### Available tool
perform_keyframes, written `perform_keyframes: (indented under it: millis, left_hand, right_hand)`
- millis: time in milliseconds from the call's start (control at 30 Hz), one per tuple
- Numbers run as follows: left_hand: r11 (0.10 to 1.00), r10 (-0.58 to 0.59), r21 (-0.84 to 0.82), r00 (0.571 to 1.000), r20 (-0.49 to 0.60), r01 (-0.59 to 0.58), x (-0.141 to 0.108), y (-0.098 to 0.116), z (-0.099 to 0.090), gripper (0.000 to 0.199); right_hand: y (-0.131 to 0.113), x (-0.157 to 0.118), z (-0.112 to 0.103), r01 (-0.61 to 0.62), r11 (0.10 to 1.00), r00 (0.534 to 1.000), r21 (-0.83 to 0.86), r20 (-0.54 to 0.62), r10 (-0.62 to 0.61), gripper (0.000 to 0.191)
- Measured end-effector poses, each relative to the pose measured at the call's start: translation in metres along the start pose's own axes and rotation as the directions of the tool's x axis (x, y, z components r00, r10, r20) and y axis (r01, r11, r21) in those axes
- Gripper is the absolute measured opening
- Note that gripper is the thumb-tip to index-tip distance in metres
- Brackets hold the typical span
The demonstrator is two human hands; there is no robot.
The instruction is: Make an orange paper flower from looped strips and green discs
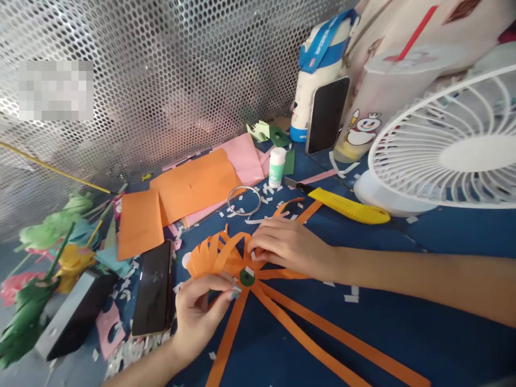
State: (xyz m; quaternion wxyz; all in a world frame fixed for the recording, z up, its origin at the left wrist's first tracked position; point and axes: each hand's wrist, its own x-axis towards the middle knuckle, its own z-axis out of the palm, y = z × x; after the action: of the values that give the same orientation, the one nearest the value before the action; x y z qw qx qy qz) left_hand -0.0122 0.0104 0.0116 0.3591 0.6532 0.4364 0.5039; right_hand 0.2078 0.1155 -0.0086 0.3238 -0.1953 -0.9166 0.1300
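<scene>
Orange paper strips (322,344) radiate over the blue table from a small green paper disc (243,278). Several strips on the far left side curve up and inward into a rounded orange paper shape (205,255). My left hand (201,309) is beside the disc, thumb and index finger pinched together; a tiny pale bit shows at the tips, too small to name. My right hand (290,244) rests over the strips beyond the disc, its fingers curled in and closed on an orange strip near the centre. A small white scrap shows by its fingertips.
A yellow utility knife (349,206), glue stick (277,167) and silvery ring (244,201) lie beyond my hands. Orange sheets (197,185) and a phone (153,290) are left, near paper flowers (76,258). A white fan (451,145), cup (387,102) and bottle (318,80) stand right.
</scene>
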Motion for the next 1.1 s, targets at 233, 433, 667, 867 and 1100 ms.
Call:
perform_keyframes:
  millis: [233,433,667,867,1100]
  left_hand:
    - [1.0,-0.004,0.014,1.0,0.014,0.004,0.002,0.001,0.0,0.015]
    - [1.0,-0.002,0.002,0.999,0.035,0.002,0.0,0.0,-0.002,0.015]
    - [1.0,0.002,0.0,0.999,0.033,-0.002,-0.003,0.0,-0.003,0.013]
    - [1.0,-0.001,0.002,1.0,0.018,0.001,-0.002,0.0,-0.003,0.012]
    - [0.999,-0.035,-0.017,0.999,-0.005,0.035,-0.004,-0.001,-0.001,0.01]
  right_hand:
    - [-0.004,0.002,0.003,0.015,0.998,1.0,0.069,0.015,-0.016,0.008]
    - [-0.011,0.005,0.002,0.039,0.988,0.999,0.147,-0.028,-0.035,0.008]
    - [-0.018,0.003,0.009,-0.056,0.984,0.993,0.171,0.113,0.036,0.005]
    - [-0.022,0.004,0.004,-0.092,0.978,0.98,0.189,0.194,0.055,0.006]
    - [-0.024,0.007,0.001,-0.133,0.97,0.976,0.206,0.196,0.092,0.01]
